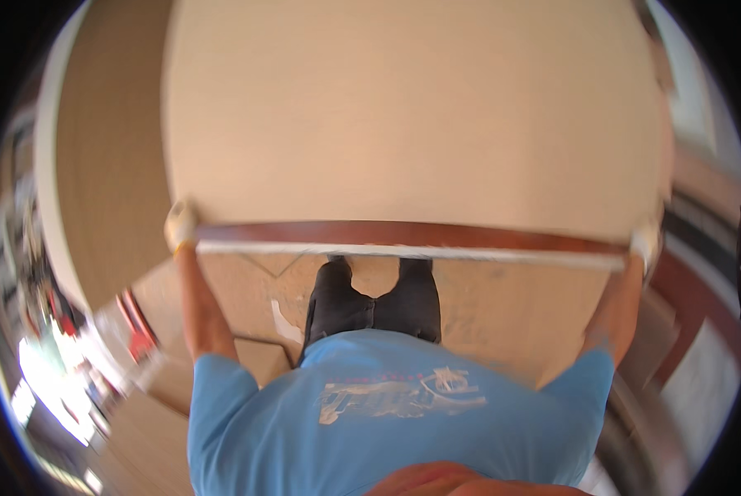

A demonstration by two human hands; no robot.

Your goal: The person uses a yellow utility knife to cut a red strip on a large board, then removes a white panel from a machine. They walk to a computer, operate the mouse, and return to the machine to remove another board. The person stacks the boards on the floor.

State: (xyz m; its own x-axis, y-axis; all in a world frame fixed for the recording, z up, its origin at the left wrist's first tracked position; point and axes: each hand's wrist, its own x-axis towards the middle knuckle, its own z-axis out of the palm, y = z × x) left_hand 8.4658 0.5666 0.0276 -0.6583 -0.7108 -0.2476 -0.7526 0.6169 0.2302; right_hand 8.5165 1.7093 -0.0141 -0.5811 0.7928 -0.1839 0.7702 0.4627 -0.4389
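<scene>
A wide, flat beige board (412, 116) fills the upper middle of the view. Along its near side run a reddish-brown strip (370, 232) and a white strip below that. My left hand (180, 225), in a pale glove, is closed round the board's near left corner. At the near right corner, my right hand (647, 240), also in a pale glove, grips the board and is blurred. Both arms reach forward and apart, and the board's near side spans between them in front of my legs. The fingers under the board are hidden.
Left of the board is a brown panel (110, 149) with a pale edge. A red tool-like object (137, 326) and brown boxes or boards (151, 430) lie at the lower left. Blurred stacked panels (693, 289) stand at the right. The floor (494, 306) is tan.
</scene>
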